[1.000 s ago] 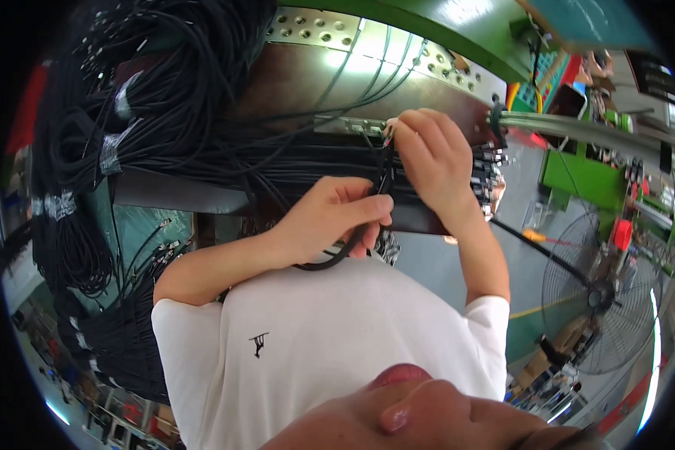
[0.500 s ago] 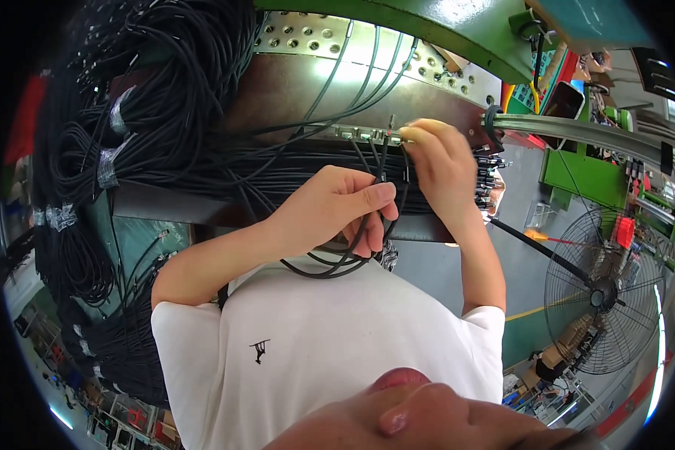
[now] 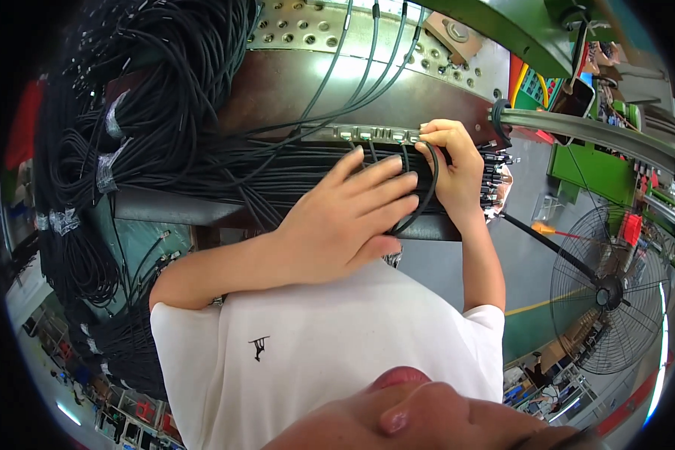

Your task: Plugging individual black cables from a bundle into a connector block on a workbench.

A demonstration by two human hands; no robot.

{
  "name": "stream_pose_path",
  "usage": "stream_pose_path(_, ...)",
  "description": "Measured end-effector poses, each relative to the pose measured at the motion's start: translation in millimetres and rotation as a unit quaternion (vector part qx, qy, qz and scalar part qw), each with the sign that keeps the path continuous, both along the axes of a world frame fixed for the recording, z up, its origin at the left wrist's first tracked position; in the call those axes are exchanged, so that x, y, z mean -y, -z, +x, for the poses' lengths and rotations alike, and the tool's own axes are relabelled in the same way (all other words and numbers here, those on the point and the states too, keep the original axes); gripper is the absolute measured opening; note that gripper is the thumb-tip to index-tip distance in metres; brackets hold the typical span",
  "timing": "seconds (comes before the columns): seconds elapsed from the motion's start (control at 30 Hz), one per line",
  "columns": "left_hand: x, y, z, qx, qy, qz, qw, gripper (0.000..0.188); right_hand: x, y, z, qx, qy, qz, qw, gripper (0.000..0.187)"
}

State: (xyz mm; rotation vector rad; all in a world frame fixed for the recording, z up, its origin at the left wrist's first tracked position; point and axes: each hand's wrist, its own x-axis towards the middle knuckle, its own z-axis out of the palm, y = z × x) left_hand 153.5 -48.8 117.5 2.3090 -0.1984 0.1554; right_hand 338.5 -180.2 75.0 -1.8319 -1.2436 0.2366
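Several black cables end in a narrow metal holder strip (image 3: 383, 136), where small plugs sit side by side. My right hand (image 3: 457, 171) pinches the end of a black cable (image 3: 433, 187) at the strip's right end; its fingertips partly cover the plug. That cable loops down beneath my left hand (image 3: 356, 206). Spread open, palm down, the left hand lies over the cables just below the strip, and its fingers hide part of them. Behind it a thick row of black cables (image 3: 210, 168) runs across the bench edge.
Large coiled black cable bundles (image 3: 176, 82) pile up at the left. Beyond the strip lie a brown plate (image 3: 277, 86) and a metal plate with holes (image 3: 296, 28). A green machine part (image 3: 502, 34) overhangs at upper right. A floor fan (image 3: 601, 296) stands at right.
My left hand has let go of the cables and spread out over them. The right hand has shifted slightly right along the strip. The green machine part sits farther up and right.
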Motion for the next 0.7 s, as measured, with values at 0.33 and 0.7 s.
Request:
stream_pose_path(0.33, -78, 17, 33, 0.058, -0.044, 0.011, 0.997, 0.022, 0, 4, 2, 0.022, -0.011, -0.017, 1.0, 0.017)
stream_pose_path(0.7, -98, 40, 74, -0.058, 0.089, -0.048, 0.993, 0.009, 4, -2, 8, -0.061, -0.04, -0.088, 0.993, 0.016)
